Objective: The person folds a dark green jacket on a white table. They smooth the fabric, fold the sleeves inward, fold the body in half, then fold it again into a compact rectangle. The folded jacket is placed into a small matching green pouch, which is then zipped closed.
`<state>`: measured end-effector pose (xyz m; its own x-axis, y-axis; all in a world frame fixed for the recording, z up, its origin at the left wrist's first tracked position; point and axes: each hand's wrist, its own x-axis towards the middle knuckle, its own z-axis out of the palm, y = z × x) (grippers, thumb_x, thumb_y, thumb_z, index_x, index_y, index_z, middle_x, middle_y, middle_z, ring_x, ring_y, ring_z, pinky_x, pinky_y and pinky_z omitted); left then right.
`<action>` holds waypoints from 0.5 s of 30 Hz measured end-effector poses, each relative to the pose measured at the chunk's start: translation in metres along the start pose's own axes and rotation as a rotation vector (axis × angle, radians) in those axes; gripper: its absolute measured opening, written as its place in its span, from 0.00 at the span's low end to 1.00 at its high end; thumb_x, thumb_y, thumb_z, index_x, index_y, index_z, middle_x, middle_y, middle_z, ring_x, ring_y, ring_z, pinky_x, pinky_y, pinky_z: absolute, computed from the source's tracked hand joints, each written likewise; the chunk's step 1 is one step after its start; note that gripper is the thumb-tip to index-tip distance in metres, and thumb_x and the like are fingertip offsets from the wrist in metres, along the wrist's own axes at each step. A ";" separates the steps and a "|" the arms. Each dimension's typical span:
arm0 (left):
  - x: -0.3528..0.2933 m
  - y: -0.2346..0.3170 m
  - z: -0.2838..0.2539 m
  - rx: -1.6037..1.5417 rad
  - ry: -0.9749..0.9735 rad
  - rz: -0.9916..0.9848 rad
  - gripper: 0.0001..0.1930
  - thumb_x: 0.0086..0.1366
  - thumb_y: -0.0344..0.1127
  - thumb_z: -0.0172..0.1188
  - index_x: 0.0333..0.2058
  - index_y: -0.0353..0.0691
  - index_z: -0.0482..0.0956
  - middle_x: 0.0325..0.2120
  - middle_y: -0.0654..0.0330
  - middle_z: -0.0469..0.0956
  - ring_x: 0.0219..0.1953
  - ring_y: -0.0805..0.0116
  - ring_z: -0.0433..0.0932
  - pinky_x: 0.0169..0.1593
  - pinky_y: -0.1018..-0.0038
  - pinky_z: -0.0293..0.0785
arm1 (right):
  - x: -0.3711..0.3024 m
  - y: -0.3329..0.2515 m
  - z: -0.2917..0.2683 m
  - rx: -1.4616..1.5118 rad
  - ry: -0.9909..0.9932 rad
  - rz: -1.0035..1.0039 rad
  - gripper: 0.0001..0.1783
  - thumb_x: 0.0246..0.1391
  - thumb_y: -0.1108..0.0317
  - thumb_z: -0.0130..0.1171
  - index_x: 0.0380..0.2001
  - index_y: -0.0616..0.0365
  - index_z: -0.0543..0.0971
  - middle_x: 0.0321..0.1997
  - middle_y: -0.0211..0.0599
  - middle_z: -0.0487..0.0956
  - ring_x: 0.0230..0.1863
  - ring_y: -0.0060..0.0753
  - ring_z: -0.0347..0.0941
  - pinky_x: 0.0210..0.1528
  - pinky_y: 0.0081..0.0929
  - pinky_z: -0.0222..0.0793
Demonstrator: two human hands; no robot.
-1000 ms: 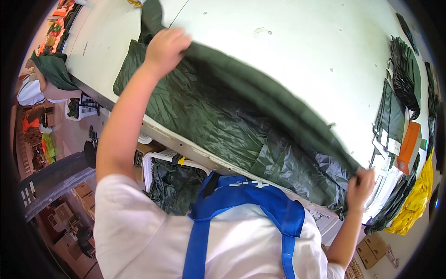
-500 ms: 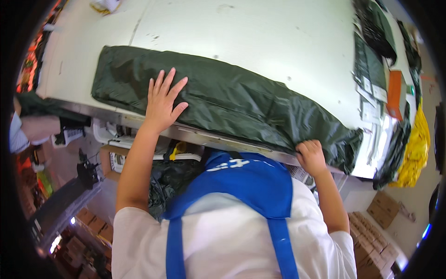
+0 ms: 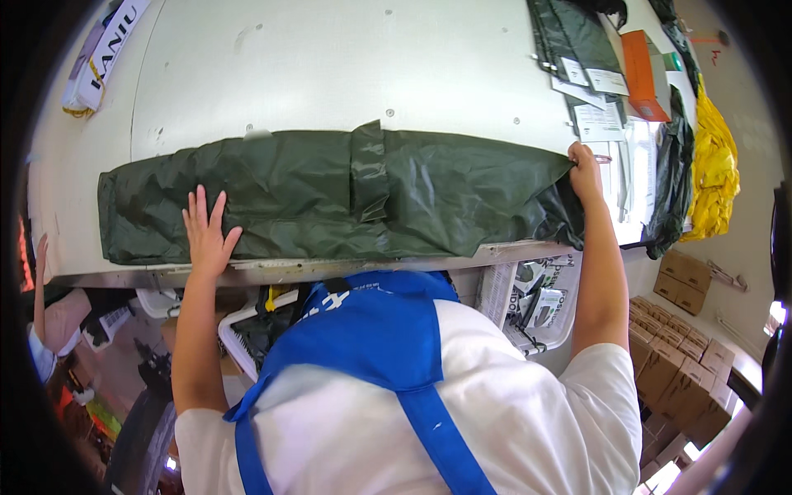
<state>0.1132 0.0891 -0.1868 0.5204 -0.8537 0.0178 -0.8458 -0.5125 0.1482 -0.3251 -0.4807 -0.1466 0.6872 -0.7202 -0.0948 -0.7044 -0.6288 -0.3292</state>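
A long dark green plastic mailing bag (image 3: 289, 177) lies along the near edge of the white table (image 3: 330, 66). It bulges over something inside, which I cannot see. An upright fold or flap (image 3: 368, 173) crosses its middle, and its right end is flatter and creased. My left hand (image 3: 209, 239) rests on the left part of the bag, fingers stretched out and apart. My right hand (image 3: 586, 172) is closed on the far corner of the bag's right end, pinching the plastic.
Flat dark green bags (image 3: 573, 37) with paper labels (image 3: 598, 122) and an orange box (image 3: 645, 74) lie at the far right. Yellow plastic (image 3: 714, 157) hangs past them. A white package (image 3: 103, 58) sits far left. Below the edge stands a white basket (image 3: 499, 297); another person's hand (image 3: 40, 257) shows at left.
My right hand has shifted from the bag's near edge to its far right corner, which is now spread out. A fold now stands across the middle. My left hand stays flat on the bag.
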 end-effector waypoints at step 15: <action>-0.002 0.013 -0.001 0.009 -0.026 -0.056 0.35 0.59 0.53 0.57 0.64 0.56 0.57 0.68 0.53 0.40 0.68 0.44 0.41 0.65 0.45 0.39 | 0.033 -0.214 0.051 0.069 -0.175 -0.474 0.21 0.49 0.61 0.60 0.48 0.54 0.76 0.50 0.43 0.75 0.55 0.46 0.68 0.59 0.38 0.61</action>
<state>0.1011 0.0838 -0.1841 0.5640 -0.8256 -0.0164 -0.8164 -0.5605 0.1393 -0.1427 -0.3545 -0.1270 0.9521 -0.2968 -0.0738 -0.2985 -0.8494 -0.4352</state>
